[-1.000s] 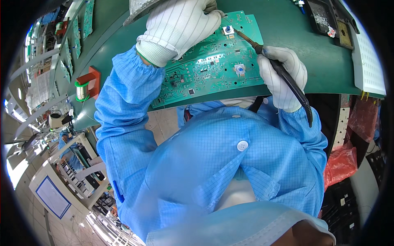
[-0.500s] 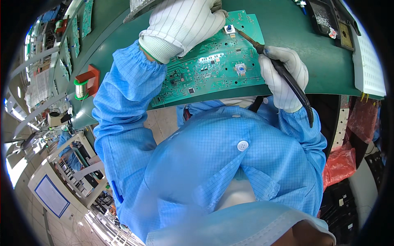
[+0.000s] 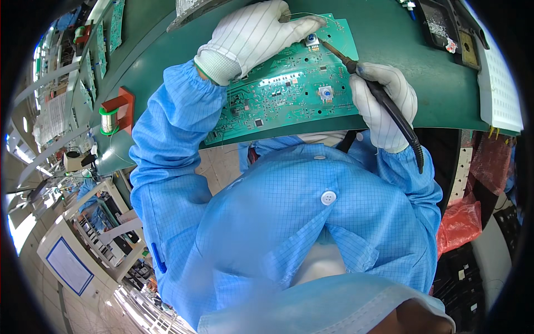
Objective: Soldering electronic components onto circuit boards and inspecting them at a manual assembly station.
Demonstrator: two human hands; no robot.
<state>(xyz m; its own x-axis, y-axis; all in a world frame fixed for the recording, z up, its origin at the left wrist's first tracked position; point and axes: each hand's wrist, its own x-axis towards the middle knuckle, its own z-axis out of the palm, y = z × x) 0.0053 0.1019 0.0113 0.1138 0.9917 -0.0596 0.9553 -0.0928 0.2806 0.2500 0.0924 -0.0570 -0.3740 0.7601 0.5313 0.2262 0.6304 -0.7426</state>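
A green circuit board [image 3: 295, 106] lies at the near edge of the bench, partly covered by my left hand. My left hand [image 3: 261, 33], in a white striped glove, reaches over its far part. Thumb and fingers close on a thin solder wire [image 3: 303, 14], which arcs above them. Just beside the fingertips is a square switch with a blue knob [image 3: 311, 39]. My gloved right hand [image 3: 385, 103] grips a black soldering iron [image 3: 389, 103]; its tip points at that switch, contact hard to tell. A second blue-knobbed switch [image 3: 326, 93] sits nearer me.
A solder spool [image 3: 109, 121] on a red stand [image 3: 127, 108] stands left, its wire trailing over the green bench [image 3: 431, 89]. A black tray [image 3: 436, 25] is at the far right, beside a white perforated panel [image 3: 500, 83]. More circuit boards [image 3: 102, 50] stand at the left.
My left hand has shifted a little right, its fingers stretching farther over the far switch. The wire now arcs above the hand. My right hand and the soldering iron have barely moved.
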